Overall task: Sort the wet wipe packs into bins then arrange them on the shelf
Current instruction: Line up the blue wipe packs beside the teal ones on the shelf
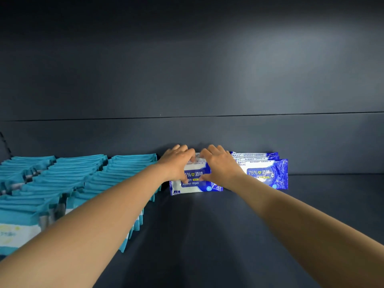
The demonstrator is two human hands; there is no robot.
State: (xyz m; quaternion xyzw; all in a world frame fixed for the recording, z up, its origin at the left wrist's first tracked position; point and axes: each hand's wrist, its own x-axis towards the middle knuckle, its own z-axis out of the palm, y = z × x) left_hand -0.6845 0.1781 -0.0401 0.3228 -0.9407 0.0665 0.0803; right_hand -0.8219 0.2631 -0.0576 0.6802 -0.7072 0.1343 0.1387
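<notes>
Head view. Both my arms reach deep into a dark grey-blue shelf (207, 235); matte deck, faint sheen. The back wall (187, 69) is the same dark colour, with a thin horizontal seam across it and a soft patch of light upper right.

My left hand (176, 163) and right hand (220, 165) are both on the blue alcohol wipe pack (193, 183), which stands upright on the deck near the back wall. Fingers of each hand curl over its top edge, thumbs pressed on the printed front face: grasping the pack from both sides.

Just right of my right hand: a short row of matching blue packs (268, 173), upright, faces forward, stacked front to back. I cannot tell whether the held pack touches them; my right wrist covers the gap.

Left side of the deck: teal wipe packs (83, 175) in several dense rows running from the front edge to the back wall, near the held pack.
</notes>
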